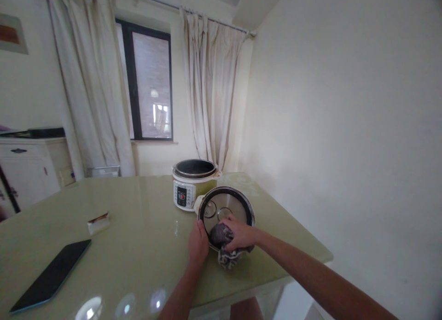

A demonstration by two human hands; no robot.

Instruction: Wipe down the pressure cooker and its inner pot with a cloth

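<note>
A round pressure cooker lid (235, 204) is tilted up on the table with its metal inner side facing me. My left hand (199, 241) grips the lid's left rim, fingers partly hidden behind it. Bunched in my right hand (241, 233) is a dark grey patterned cloth (223, 235), pressed against the lower part of the lid's inside. A fold of the cloth hangs below the rim. Just behind the lid stands the white electric pressure cooker (184, 195), uncovered, its dark round opening on top and a button panel on the front.
The glossy greenish table (138, 260) reaches its right edge beside the wall. A dark tablet (51, 276) lies at the left front, with a small white packet (98, 223) beyond it. A white cabinet (31, 168) stands at the far left, near the curtains.
</note>
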